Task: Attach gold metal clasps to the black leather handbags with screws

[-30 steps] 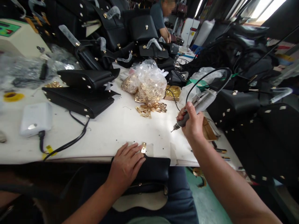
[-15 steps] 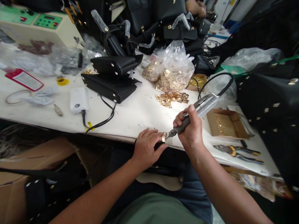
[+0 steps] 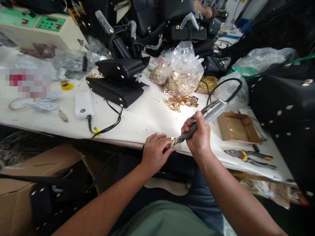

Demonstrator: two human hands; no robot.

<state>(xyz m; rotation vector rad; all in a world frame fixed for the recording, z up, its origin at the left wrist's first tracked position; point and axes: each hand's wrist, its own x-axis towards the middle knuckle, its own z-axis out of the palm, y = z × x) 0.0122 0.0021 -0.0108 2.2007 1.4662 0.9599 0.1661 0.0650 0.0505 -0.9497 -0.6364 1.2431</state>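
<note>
My right hand (image 3: 199, 133) is wrapped round a grey electric screwdriver (image 3: 214, 110), its thumb along the upper side. The tool slants down to the left, its tip at a small gold metal clasp (image 3: 172, 142). My left hand (image 3: 155, 152) pinches the clasp between thumb and fingers at the table's front edge. Below the hands a black bag (image 3: 179, 167) lies on my lap, with a beige curved piece (image 3: 167, 186) showing. How the clasp sits on the bag is hidden by my fingers.
Loose gold clasps (image 3: 180, 102) lie before filled plastic bags (image 3: 183, 77). To the right are a cardboard box (image 3: 248, 129) of small gold parts and pliers (image 3: 251, 158). Black handbags (image 3: 115, 91), a white power bank (image 3: 84, 104) and cables stand left. Another person's hand (image 3: 205, 9) shows behind.
The view has shifted slightly. My hands stay at the clasp, and the screwdriver tip remains against it. The other person's hand at the back has moved a little.
</note>
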